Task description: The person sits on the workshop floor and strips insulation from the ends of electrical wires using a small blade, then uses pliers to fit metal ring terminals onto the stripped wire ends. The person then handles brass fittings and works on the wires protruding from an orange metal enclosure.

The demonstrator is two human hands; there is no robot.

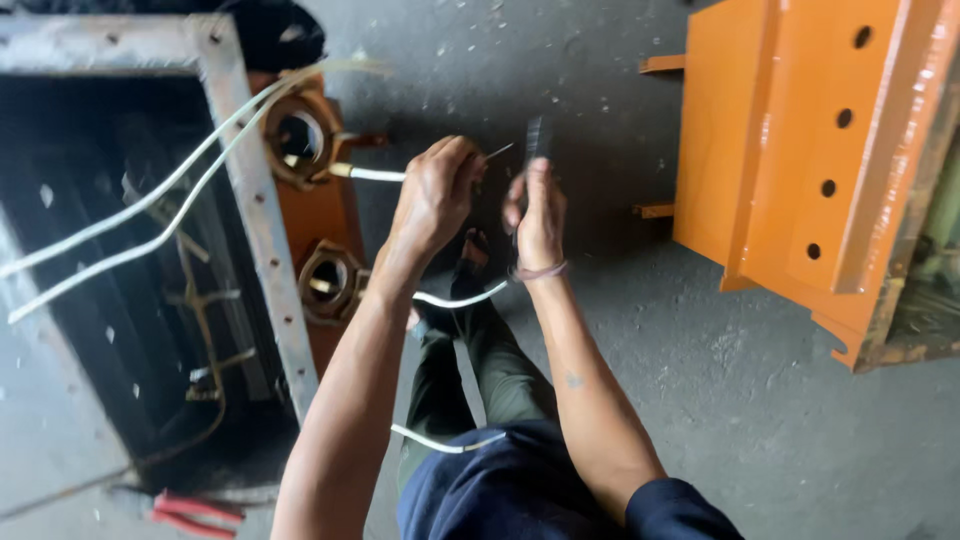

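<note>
Above a grey concrete floor [620,400], the left hand [435,195] has its fingers closed on a white cable [375,174] with a bare wire tip — the right hand [538,215] grips a dark tool [538,135] just beside it. Orange steel frame [790,150] stands right.

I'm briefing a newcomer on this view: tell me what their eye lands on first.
First, the two bare hands at centre: the left hand pinches a thin wire end while the right hand grips a dark tool. Next, the big orange metal frame with holes at right. Then the white cables crossing the grey metal box at left.
</note>
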